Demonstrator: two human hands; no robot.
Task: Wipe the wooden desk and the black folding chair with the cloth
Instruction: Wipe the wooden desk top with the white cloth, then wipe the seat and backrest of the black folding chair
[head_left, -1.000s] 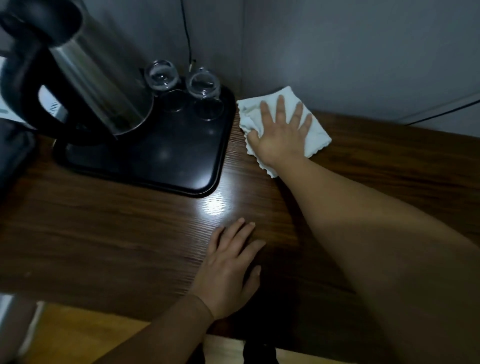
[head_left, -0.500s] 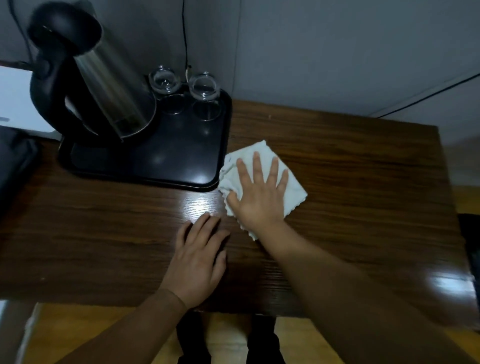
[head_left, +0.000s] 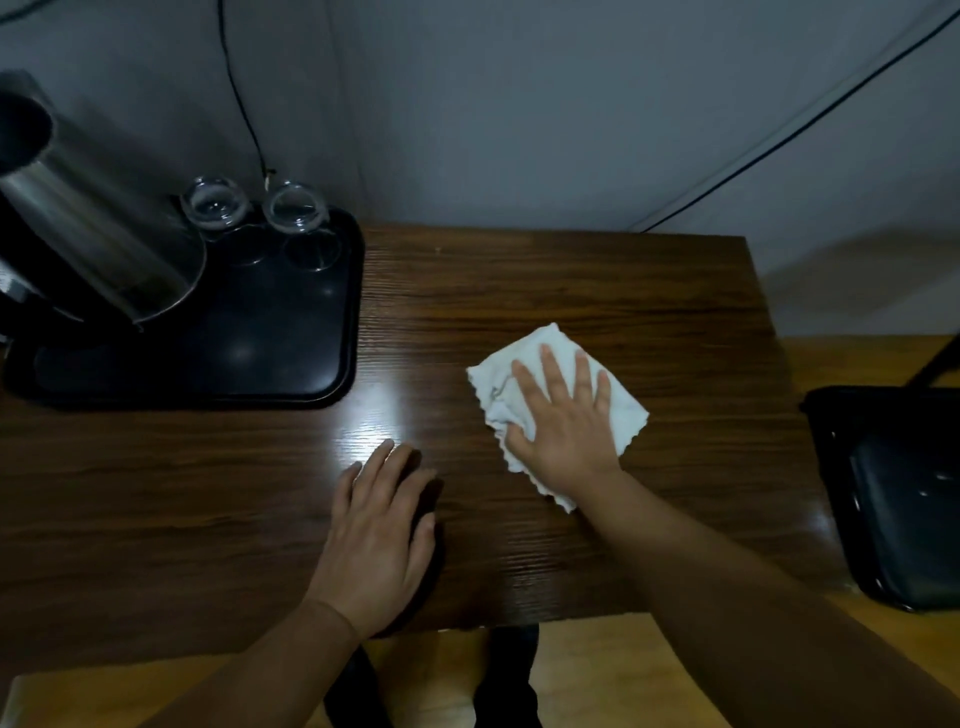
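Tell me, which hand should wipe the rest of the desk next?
Probably the right hand: it already presses the cloth flat on the wooden desk. The left hand rests bare on the wood.

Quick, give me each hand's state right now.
Left hand: open, flat on the desk, holding nothing.
Right hand: open, fingers straight, pressing the cloth onto the desk.

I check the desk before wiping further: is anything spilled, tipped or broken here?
Nothing stands out. The kettle and two glasses sit on the tray; the desk shows only glare.
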